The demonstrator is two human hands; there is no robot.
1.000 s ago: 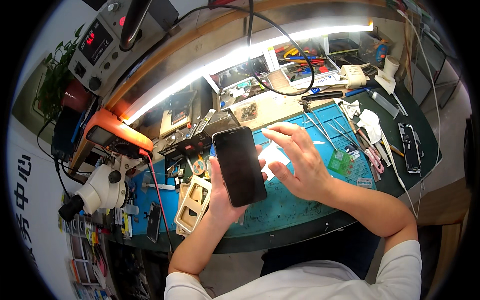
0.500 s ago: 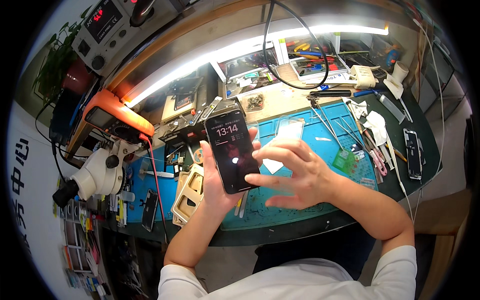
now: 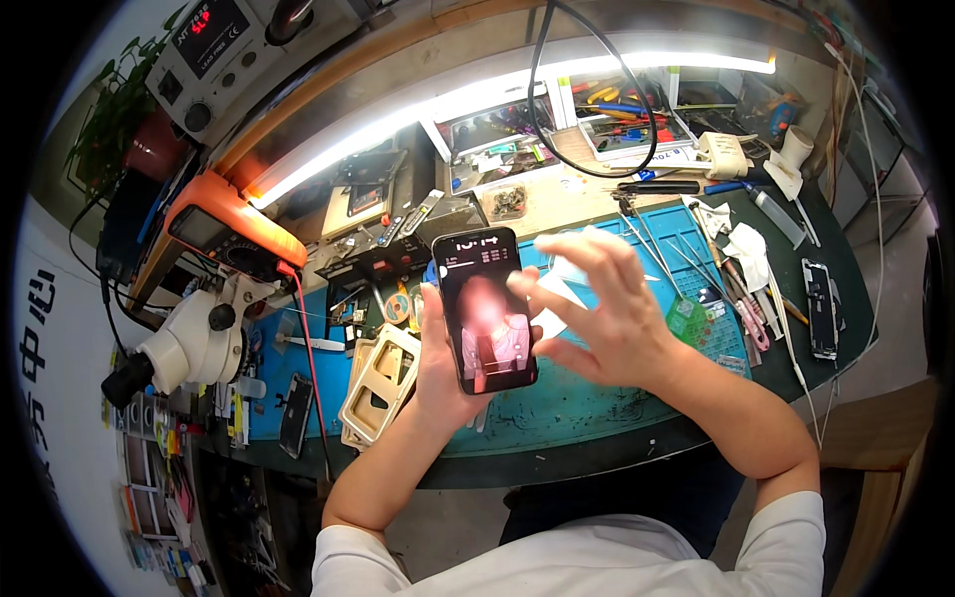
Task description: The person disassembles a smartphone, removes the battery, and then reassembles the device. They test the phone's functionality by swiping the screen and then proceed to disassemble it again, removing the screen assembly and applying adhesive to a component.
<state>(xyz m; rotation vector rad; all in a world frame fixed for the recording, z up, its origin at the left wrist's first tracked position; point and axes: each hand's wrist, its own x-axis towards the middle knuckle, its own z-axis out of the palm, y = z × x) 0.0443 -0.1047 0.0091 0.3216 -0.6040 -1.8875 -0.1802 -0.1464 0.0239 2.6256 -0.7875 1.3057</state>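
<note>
One black smartphone (image 3: pixel 484 308) is held upright above the blue work mat (image 3: pixel 597 398), its long axis running from the person toward the far edge of the bench, top end pointing away and tipped slightly left. Its screen is lit and faces the camera. The left hand (image 3: pixel 443 363) grips the phone from behind and below, fingers curled round its left edge and thumb side at the lower part. The right hand (image 3: pixel 597 308) hovers just right of the screen with all five fingers spread wide, holding nothing; its fingertips (image 3: pixel 522 284) reach the phone's right edge. Two pale phone frames (image 3: pixel 378 383) lie on the mat's left part, overlapping. One white microscope (image 3: pixel 194 343) stands near the bench's left edge. One dark phone part (image 3: pixel 821 308) lies by the right edge. One orange meter (image 3: pixel 229 229) sits at the far left.
</note>
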